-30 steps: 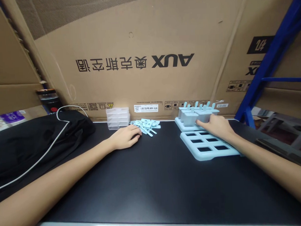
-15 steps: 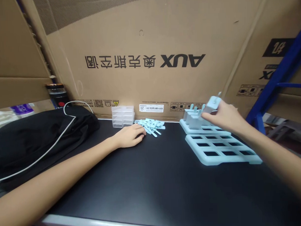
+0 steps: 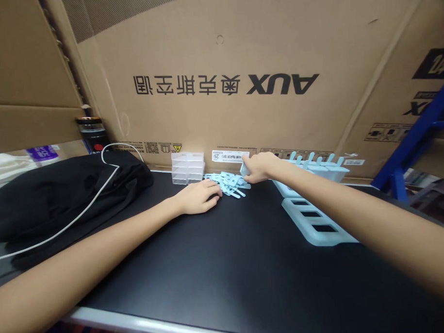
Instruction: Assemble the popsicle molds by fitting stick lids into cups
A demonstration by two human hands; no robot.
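Note:
My left hand [image 3: 199,195] lies on the black table with its fingers loosely spread, the tips at the edge of a pile of light blue popsicle sticks [image 3: 228,182]. Above the right end of this pile, my right hand [image 3: 260,167] pinches one light blue popsicle stick [image 3: 244,169]; the fingers cover part of it. Behind my right forearm, popsicle molds with upright blue sticks [image 3: 331,166] stand in the rear blue rack [image 3: 283,189]. A second rack [image 3: 319,241] with rectangular openings lies in front of it, partly hidden by the forearm.
Clear plastic molds [image 3: 187,167] are stacked left of the pile, against the large cardboard box [image 3: 220,118]. Black cloth [image 3: 63,201] with a white cable [image 3: 88,202] across it covers the left side. A dark bottle [image 3: 92,134] stands behind. A blue metal post [image 3: 397,180] rises at right.
My right hand has moved left from the rack to the stick pile. The mold it held is out of its grip, and it now holds a stick. My left hand stays by the pile.

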